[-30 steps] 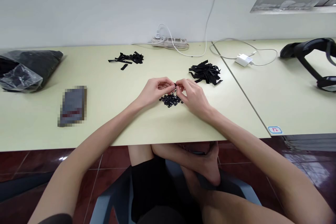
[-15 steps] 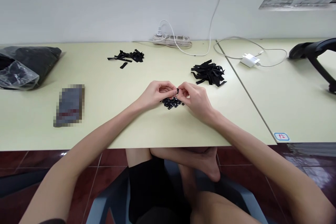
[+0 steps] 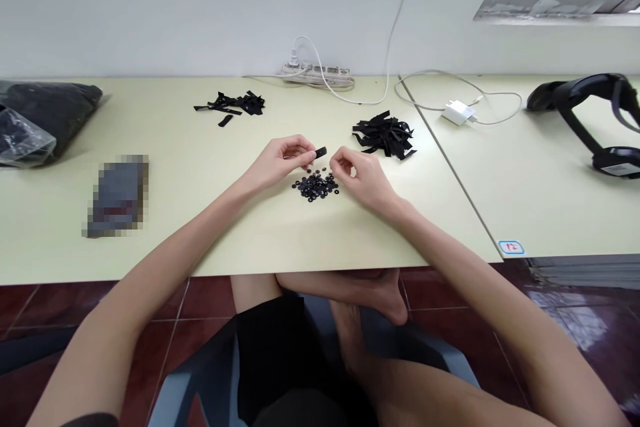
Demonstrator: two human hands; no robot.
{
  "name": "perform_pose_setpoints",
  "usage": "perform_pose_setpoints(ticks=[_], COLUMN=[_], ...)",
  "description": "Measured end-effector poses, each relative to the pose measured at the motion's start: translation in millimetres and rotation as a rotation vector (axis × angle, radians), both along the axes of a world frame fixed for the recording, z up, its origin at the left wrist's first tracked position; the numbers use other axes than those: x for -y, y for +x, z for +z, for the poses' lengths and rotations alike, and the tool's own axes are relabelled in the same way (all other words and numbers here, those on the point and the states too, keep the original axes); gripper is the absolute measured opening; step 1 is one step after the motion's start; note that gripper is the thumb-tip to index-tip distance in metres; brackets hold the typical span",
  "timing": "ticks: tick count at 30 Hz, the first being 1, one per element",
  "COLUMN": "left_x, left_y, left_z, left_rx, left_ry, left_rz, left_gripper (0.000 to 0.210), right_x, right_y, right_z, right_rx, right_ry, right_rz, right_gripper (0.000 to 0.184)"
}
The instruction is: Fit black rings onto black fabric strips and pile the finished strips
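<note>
My left hand [image 3: 284,159] is pinched on one end of a short black fabric strip [image 3: 321,152], whose other end sticks out to the right. Just across from it, my right hand [image 3: 364,177] has its thumb and fingertips closed together beside a pile of small round black pieces [image 3: 315,187] with holes or pale centres, like snap buttons. Whether anything is between those right fingertips is too small to see. A heap of black fabric strips [image 3: 384,135] lies behind the right hand. Farther back to the left rests a smaller, scattered group of similar strips [image 3: 235,103].
On the left are a dark plastic bag [image 3: 60,120] and a blurred-out flat object [image 3: 117,193]. A power strip [image 3: 317,73] with white cables sits by the wall. To the right are a white charger [image 3: 459,112] and a black headset-like device [image 3: 575,100].
My hands have come apart from where they met over the pile. The strip stays in the left hand and shows more fully. The whole view has shifted slightly.
</note>
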State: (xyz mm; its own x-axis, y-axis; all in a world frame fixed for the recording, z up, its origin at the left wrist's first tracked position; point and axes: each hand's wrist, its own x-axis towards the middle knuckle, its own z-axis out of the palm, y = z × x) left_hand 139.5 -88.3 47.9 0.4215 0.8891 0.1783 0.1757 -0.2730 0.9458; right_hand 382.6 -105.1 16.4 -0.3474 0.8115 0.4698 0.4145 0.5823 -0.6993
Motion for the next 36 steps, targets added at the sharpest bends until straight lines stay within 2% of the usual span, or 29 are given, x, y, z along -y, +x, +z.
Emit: perform_pose_setpoints(ticks=[3, 5, 11, 15, 20, 25, 28, 31, 34, 36], left_x=[-1.2, -1.4, -0.9, -0.6, 0.1, 0.5, -0.9, -3.2, -7.4, -12.4], left_y=[-1.4, -1.8, -1.5, -0.9, -3.3, -4.4, -5.2, -7.3, -10.6, -13.6], left_z=[-0.4, -0.4, -0.2, 0.9, 6.5, 9.9, 8.3, 5.2, 0.7, -3.6], left_rx=[-0.028, -0.048, -0.089, -0.082, -0.160, -0.230, -0.246, -0.210, -0.176, -0.158], left_ry=[0.001, 0.001, -0.021, -0.068, -0.161, -0.128, -0.097, -0.080, -0.068, -0.066], left_rz=[-0.011, -0.021, -0.089, -0.126, -0.168, -0.166, -0.128, -0.083, -0.032, 0.008], left_gripper=[0.046, 0.046, 0.046, 0.047, 0.043, 0.040, 0.039, 0.035, 0.032, 0.030], right_x=[-2.0, -2.7, -2.0, -1.8, -5.8, -7.9, -5.3, -2.7, -8.2, -19.4], right_y=[4.0, 4.1, 1.3, 1.3, 4.9, 8.2, 7.8, 7.1, 10.1, 17.6], right_z=[-2.9, -4.5, -4.5, -6.8, -9.0, -7.9, -5.9, -2.3, -0.5, -2.3], right_rx=[0.033, 0.040, -0.080, -0.014, 0.030, 0.052, 0.035, -0.020, -0.139, -0.251], right_ry=[0.011, 0.025, 0.191, 0.191, 0.262, 0.297, 0.277, 0.193, 0.110, 0.105], right_rz=[0.133, 0.167, 0.035, 0.115, 0.113, 0.130, 0.108, 0.049, -0.008, -0.096], right_gripper=[0.013, 0.012, 0.010, 0.021, 0.011, 0.015, 0.016, 0.015, 0.012, 0.010])
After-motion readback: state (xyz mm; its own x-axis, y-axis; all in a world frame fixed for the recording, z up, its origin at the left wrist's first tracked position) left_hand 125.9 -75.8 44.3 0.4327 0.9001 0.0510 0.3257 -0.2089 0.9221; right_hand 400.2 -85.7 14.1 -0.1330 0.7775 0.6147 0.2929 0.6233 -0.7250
